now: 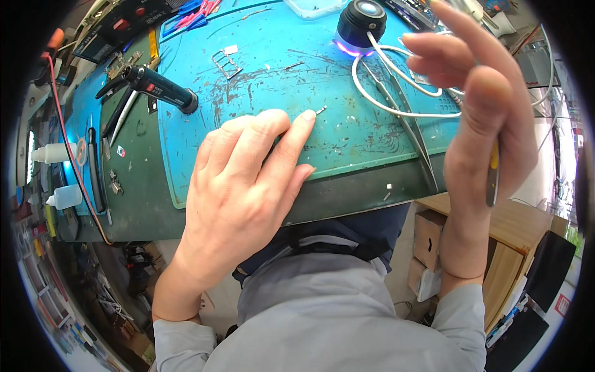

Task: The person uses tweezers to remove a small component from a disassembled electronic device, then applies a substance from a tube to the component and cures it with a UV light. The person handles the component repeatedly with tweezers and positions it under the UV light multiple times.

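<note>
My left hand (238, 177) lies low over the blue work mat (347, 139), back upward and fingers loosely extended. Its index fingertip touches or nearly touches a tiny metal part (321, 110) on the mat. Raised at the right, my right hand (489, 118) has its fingers apart, and the upper ones are smeared by motion. A slim tool with a dark end and a yellow section (494, 167) sits against its palm; its kind cannot be made out. Long metal tweezers (406, 118) lie on the mat between the hands.
A black cylindrical lamp (361, 28) glows purple at its base, its white cable (396, 114) looping over the mat. A black-handled tool (162, 90) stands at left, near small bottles (65, 196) and a red wire (62, 127). A thin metal frame (227, 64) lies farther back.
</note>
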Tool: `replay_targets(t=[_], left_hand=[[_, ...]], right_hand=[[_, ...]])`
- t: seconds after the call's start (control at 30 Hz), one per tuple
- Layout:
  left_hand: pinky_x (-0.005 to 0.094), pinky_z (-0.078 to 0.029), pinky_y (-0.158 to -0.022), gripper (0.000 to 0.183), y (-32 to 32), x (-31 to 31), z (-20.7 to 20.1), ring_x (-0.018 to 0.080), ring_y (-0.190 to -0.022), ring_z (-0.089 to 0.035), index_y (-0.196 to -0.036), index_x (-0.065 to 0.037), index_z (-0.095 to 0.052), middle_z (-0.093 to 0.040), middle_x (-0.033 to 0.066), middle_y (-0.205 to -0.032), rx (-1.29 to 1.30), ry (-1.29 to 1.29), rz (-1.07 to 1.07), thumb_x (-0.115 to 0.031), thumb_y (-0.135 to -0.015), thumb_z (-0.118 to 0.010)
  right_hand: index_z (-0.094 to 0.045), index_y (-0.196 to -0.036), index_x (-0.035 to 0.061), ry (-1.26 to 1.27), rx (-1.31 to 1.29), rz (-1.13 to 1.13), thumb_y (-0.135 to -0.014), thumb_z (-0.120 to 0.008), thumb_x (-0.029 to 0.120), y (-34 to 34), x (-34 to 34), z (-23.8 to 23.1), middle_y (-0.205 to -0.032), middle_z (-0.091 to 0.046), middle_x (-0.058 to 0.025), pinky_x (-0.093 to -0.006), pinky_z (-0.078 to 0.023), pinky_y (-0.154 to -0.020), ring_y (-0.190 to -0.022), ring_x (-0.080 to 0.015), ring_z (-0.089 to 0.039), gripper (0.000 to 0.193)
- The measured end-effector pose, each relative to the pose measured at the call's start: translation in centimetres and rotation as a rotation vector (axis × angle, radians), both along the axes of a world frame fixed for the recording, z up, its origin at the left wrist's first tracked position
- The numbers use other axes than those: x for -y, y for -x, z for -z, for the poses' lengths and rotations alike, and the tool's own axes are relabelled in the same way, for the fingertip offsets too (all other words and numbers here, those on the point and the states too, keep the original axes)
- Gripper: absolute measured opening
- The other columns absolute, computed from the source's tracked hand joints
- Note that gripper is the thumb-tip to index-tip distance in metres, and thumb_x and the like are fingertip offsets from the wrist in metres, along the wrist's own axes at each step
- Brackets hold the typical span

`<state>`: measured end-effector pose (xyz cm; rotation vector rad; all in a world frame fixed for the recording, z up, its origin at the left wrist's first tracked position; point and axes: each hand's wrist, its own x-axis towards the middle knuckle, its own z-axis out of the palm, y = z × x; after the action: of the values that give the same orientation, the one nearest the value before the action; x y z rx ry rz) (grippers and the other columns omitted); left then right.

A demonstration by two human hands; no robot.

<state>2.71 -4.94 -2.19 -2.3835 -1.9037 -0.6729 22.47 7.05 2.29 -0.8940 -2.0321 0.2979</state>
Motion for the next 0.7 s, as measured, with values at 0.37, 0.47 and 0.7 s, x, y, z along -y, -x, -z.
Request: replay_targets(t=[0.37, 0.47, 0.7], left_hand=[[0.0424, -0.048, -0.096, 0.056, 0.1, 0.1, -0.6, 0.0286, -0.111, -0.058, -0.141, -0.006, -0.071, -0.058, 0.0083, -0.126, 0.036, 0.061, 0.006, -0.015, -0.087, -0.079], [0.041, -0.048, -0.094, 0.051, 0.2, 0.2, -0.4, 0.0267, -0.11, -0.058, -0.14, -0.005, -0.072, -0.058, 0.008, -0.126, 0.008, 0.056, 0.023, -0.022, -0.091, -0.076], [0.0379, -0.048, -0.09, 0.045, 0.5, 0.2, -0.1, 0.0227, -0.108, -0.055, -0.137, -0.006, -0.075, -0.058, 0.0072, -0.125, -0.091, 0.019, 0.061, -0.028, -0.097, -0.07]], right_hand=[[-0.073, -0.122, -0.0091, 0.151, -0.029, -0.401, -0.105, -0.05, 0.067, -2.6, 3.3, 4.7, -0.105, -0.076, -0.0218, -0.0343, -0.06, -0.067, -0.081, -0.0299, -0.074, 0.082], [-0.073, -0.122, -0.0086, 0.155, 0.045, -0.361, -0.102, -0.063, 0.062, -2.8, 3.6, 5.3, -0.105, -0.078, -0.0201, -0.0324, -0.06, -0.064, -0.079, -0.0269, -0.075, 0.074], [-0.077, -0.116, -0.0032, 0.004, 0.217, -0.302, -0.089, -0.081, 0.007, -1.5, 3.2, 4.5, -0.097, -0.077, -0.0114, -0.0301, -0.054, -0.059, -0.073, -0.0214, -0.071, 0.029]])
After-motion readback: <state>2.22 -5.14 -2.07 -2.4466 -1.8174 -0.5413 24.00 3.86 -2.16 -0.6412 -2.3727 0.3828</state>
